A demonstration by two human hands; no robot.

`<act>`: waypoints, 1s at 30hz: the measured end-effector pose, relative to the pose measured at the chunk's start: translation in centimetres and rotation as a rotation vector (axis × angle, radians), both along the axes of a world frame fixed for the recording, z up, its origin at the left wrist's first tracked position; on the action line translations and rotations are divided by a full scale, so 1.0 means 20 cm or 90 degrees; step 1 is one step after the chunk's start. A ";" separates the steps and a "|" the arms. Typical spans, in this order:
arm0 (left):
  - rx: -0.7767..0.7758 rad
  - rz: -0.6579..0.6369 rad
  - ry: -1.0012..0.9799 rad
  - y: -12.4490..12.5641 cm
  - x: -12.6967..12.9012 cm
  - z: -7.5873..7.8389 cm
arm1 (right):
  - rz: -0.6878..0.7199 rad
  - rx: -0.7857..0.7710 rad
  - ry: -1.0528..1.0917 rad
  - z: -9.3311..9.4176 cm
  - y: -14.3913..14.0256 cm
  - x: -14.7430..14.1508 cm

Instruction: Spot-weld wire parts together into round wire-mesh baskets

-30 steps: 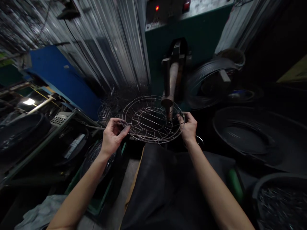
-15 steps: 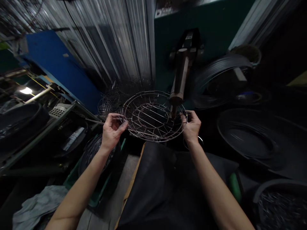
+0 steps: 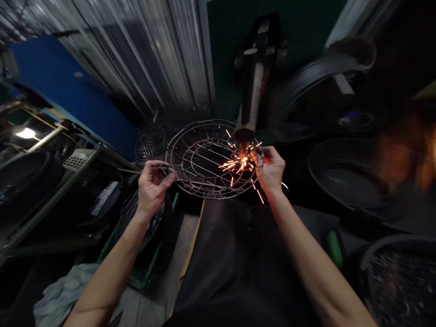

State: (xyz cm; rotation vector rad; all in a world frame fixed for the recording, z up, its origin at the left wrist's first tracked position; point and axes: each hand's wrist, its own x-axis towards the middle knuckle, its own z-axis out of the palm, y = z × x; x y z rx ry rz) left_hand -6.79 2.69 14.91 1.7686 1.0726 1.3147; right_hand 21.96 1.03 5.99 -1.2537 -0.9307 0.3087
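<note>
A round wire basket (image 3: 204, 185) of thin metal rings and crossing wires hangs between my hands. My left hand (image 3: 152, 185) pinches its left rim between thumb and fingers. On the opposite side, my right hand (image 3: 271, 170) grips the right rim, its fingertips partly hidden behind the wires. Just left of that hand, the cylindrical metal electrode (image 3: 245, 122) of a spot welder comes down onto the basket's right side. Orange sparks (image 3: 242, 162) spray from the spot where its tip meets the wires.
A blue panel (image 3: 68, 91) and a rack (image 3: 68, 204) stand at left. Below is a green crate (image 3: 141, 279) with a dark tub in it. A wire coil (image 3: 306, 86) and black basins (image 3: 340, 181) are at right. A tub of small metal pieces (image 3: 398, 281) sits lower right.
Bright sparks have appeared at the electrode tip. The basket and both hands have shifted slightly left in view, with the grips kept. An orange blur has appeared at far right.
</note>
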 end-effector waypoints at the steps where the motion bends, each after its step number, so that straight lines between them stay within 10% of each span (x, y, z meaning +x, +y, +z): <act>1: 0.008 0.001 0.002 0.00 0.00 0.00 | 0.006 -0.001 0.010 0.00 0.01 0.00; 7: 0.071 0.036 0.060 -0.02 0.04 0.03 | 0.035 -0.054 -0.025 0.02 -0.09 0.13; 18: 0.210 0.045 0.209 -0.18 0.01 0.19 | -0.037 -0.148 -0.188 0.30 -0.73 0.14; 30: 0.256 0.027 0.228 -0.19 -0.01 0.13 | 0.030 -0.197 -0.221 0.25 -0.83 0.05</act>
